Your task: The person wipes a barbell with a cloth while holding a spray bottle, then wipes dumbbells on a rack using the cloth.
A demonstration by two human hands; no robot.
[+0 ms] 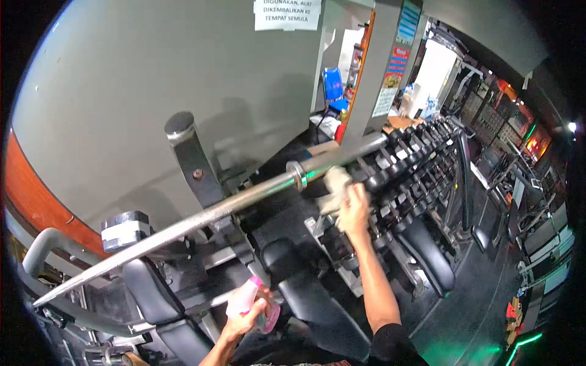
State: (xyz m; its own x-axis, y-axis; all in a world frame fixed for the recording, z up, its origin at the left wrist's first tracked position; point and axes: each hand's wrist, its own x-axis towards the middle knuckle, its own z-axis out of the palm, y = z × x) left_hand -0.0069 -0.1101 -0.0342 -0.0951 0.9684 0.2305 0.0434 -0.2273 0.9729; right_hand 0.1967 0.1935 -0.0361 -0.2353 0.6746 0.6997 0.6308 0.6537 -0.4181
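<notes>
A long steel barbell (pixel 226 205) runs diagonally across the view, resting on a dark upright post (pixel 198 171). My right hand (pixel 354 210) is closed on a pale cloth (pixel 336 186), held close to the thick end sleeve of the bar, just past its collar (pixel 297 175). The cloth is slightly blurred, and I cannot tell whether it touches the metal. Lower down, below the bar, my left hand (pixel 249 312) is wrapped round a pink-and-white spray bottle (pixel 245 297). Its lower part looks clear and pinkish.
Black padded benches (pixel 314 305) stand beneath the bar. Beyond my right hand, a rack of dumbbells (pixel 415 152) stretches into the distance. A grey wall (pixel 152 73) carries a printed notice (pixel 287 13). A blue chair (pixel 332 85) stands in the doorway, and more gym machines line the right side.
</notes>
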